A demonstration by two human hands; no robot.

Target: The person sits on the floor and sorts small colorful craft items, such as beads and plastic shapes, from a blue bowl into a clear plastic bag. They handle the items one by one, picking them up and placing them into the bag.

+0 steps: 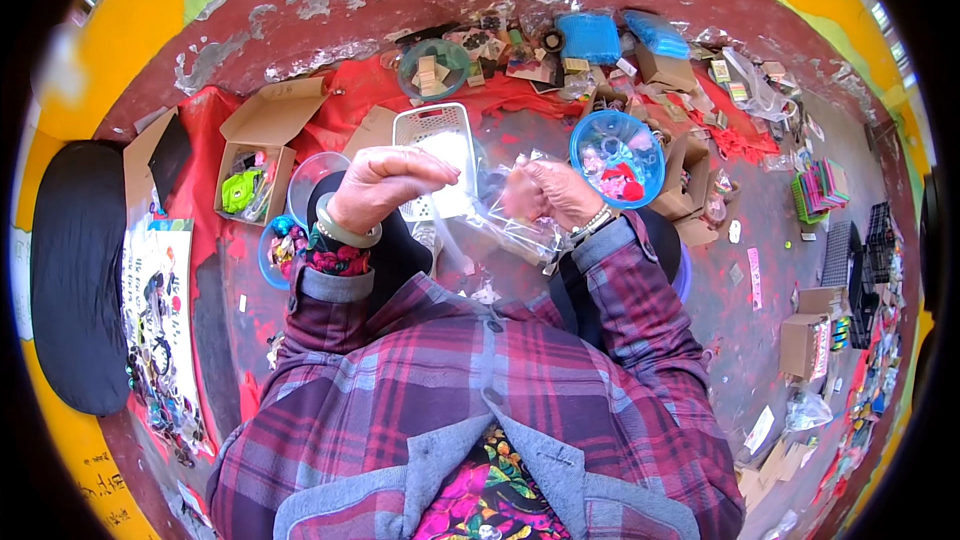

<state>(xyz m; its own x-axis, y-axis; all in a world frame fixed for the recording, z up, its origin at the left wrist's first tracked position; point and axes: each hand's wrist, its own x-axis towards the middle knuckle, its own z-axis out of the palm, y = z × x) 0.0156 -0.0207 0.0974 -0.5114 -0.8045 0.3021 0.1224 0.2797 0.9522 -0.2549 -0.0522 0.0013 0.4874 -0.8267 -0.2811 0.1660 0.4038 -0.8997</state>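
Note:
My left hand (388, 190) is raised in front of me, its fingertips pressed together; whatever lies between them is too small to make out. A pale clear strip (452, 245) hangs just below those fingers. My right hand (560, 192) grips a clear plastic bag (522, 228), which droops toward my lap with shiny creases. Behind the hands stands a white perforated basket (432, 118), with something white in it. A blue round bowl (576, 152) of pink, red and pale blue small items is just beyond my right hand.
To the left are an open cardboard box (228, 158) with a bright green item and a blue bowl (266, 265) of colourful pieces. A green bowl (408, 75) sits at the back. Several cartons (690, 175) and a green basket (805, 202) stand at the right.

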